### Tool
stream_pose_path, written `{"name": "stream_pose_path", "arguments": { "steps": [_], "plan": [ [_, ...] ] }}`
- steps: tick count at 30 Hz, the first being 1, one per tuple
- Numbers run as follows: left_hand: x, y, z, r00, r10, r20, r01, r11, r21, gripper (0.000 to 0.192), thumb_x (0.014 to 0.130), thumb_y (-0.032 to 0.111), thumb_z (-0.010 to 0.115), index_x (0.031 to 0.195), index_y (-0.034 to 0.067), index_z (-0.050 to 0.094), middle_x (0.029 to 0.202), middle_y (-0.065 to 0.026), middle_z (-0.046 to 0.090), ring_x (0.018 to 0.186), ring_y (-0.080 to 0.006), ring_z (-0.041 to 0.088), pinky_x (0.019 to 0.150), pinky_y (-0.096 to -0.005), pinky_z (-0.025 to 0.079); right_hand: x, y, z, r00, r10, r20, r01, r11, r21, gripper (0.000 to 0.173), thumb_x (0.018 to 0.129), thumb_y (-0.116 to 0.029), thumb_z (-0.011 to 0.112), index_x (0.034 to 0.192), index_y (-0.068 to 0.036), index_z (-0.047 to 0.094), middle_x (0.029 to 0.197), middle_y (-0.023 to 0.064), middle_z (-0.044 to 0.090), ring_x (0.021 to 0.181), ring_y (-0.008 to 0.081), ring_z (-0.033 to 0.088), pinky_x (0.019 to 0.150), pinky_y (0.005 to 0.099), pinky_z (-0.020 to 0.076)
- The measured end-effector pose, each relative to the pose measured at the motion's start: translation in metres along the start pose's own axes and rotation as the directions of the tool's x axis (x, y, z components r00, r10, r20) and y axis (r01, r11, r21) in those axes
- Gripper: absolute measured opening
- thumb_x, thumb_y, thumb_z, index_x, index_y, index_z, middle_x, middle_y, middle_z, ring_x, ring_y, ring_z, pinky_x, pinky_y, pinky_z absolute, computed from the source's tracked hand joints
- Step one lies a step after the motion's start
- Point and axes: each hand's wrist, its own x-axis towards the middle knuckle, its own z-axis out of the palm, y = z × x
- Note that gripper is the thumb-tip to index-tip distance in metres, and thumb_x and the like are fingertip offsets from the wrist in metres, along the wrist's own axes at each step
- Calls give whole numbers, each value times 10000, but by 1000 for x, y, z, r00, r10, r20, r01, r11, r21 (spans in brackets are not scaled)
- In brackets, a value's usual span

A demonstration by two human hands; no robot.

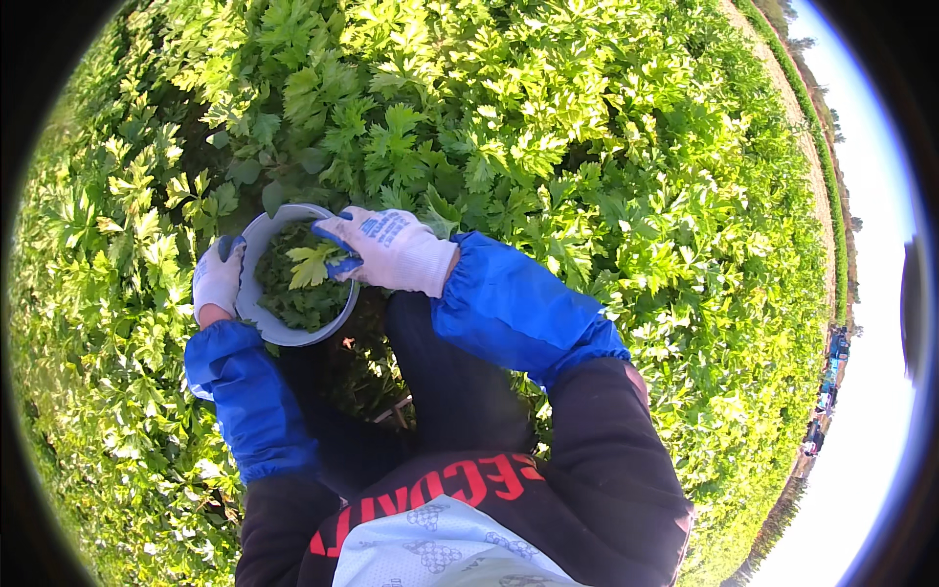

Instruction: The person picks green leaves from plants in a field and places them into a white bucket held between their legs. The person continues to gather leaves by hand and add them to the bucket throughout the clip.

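A round white plastic bucket, partly filled with cut green leaves, stands before me among leafy plants that look like celery. My left hand, in a white glove with blue-coated fingers, grips the bucket's left rim. My right hand, in a matching glove, is over the bucket's right side with its fingers closed on a yellow-green leaf sprig. The sprig's stems are hidden by the fingers. Blue sleeve covers reach over both forearms.
Dense leafy plants surround me on all sides. My knees in dark trousers are just behind the bucket, with shaded ground between them. Far off at the right are a pale dirt strip and several small, unclear shapes, perhaps vehicles or people.
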Motion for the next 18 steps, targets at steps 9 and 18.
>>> {"name": "stream_pose_path", "arguments": {
  "steps": [9,18],
  "plan": [
    [6,-16,-2,999,17,-31,-15,998,64,521,834,415,551,1210,56,525,1142,-176,583,1070,-332,539,900,-389,419,-25,38,-51,903,175,-391,-159,985,72,428,773,-269,665,1142,-79,560,1063,135,600,981,298,579,848,364,460],
    [-5,15,8,998,64,27,-66,993,101,459,835,361,564,1182,61,545,1145,-166,580,1068,-337,532,904,-395,414,-197,243,-202,82,748,-658,-453,616,644,303,872,-44,528,1171,-87,554,974,64,634,598,186,636,490,261,510]
  ]
}}
